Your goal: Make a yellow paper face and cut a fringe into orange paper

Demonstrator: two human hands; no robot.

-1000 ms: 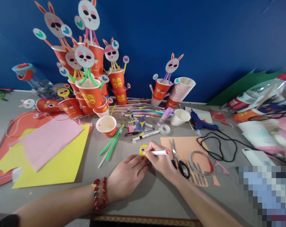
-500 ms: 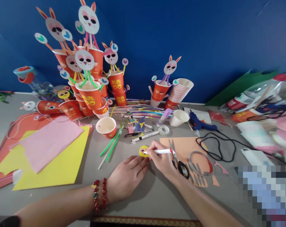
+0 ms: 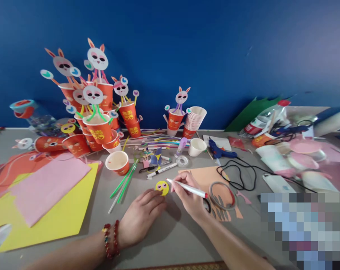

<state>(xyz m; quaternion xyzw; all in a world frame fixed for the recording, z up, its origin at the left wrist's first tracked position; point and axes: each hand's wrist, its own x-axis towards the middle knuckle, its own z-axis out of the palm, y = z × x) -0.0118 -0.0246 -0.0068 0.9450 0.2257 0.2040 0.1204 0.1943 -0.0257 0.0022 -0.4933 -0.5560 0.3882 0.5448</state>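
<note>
A small round yellow paper face (image 3: 162, 187) with pink eye patches lies flat on the grey table. My left hand (image 3: 143, 215) lies palm down beside it, fingers stretched out, the fingertips on its lower left edge. In my right hand (image 3: 189, 195) is a white marker pen (image 3: 191, 188) with a red end, gripped between thumb and fingers. Its tip is raised just right of the yellow face, apart from it. Scissors, mostly hidden behind my right hand, rest on orange paper (image 3: 199, 176) with leaf-shaped pieces cut in it.
Paper cups with rabbit faces (image 3: 98, 125) stand at the back left. Green straws (image 3: 126, 185), a white pen (image 3: 161, 170) and clear tape (image 3: 182, 161) lie beyond my hands. To the right are a blue glue gun (image 3: 220, 150) with a black cord and a grey ring (image 3: 222, 195).
My right hand has lifted the marker pen off the yellow face and drawn it to the right. More of the face shows now. The whole view has shifted slightly.
</note>
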